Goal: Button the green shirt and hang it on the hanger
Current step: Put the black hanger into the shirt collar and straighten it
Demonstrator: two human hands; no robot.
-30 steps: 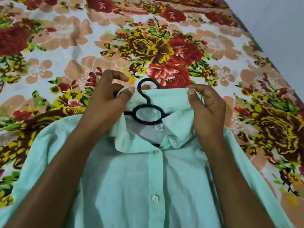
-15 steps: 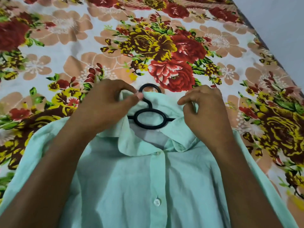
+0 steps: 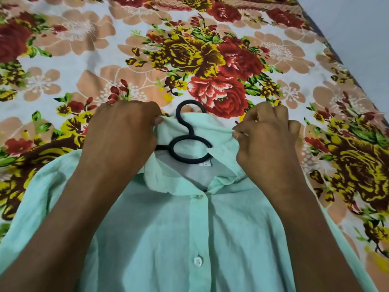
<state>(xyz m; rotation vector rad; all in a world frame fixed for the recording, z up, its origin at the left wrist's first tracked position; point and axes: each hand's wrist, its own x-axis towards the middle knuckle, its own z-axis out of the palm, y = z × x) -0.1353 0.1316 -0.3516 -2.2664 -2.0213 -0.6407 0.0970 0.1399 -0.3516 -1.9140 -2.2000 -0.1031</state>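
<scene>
Mint-green cotton fills the lower half of the view: the green shirt [image 3: 210,228] lies flat, front side up, on a bed covered with a floral bedsheet [image 3: 84,60]. The placket is closed at the two white buttons that show, one just under the collar [image 3: 197,196] and one lower down [image 3: 198,261]. A black hanger [image 3: 185,144] sits inside the neck opening; its hook and round loop come out above the collar, and the hook tip lies on the bedsheet, just past the collar's far edge. The left hand [image 3: 124,133] is closed, with the fingers pinching the left side of the raised collar [image 3: 168,182], right beside the hanger's neck. The right hand [image 3: 267,135] is also closed and pinches the collar fold on the right side. Both forearms come in from the bottom edge and rest over the shirt's shoulders. The sleeves spread outward to the left and right and are cut off by the lower corners of the view. Beyond the hook, the bedsheet is open all the way to the top of the view. At the far right, the edge of the bed runs diagonally beside a pale wall [image 3: 347,17], so the room on that side is narrower than on the left.
</scene>
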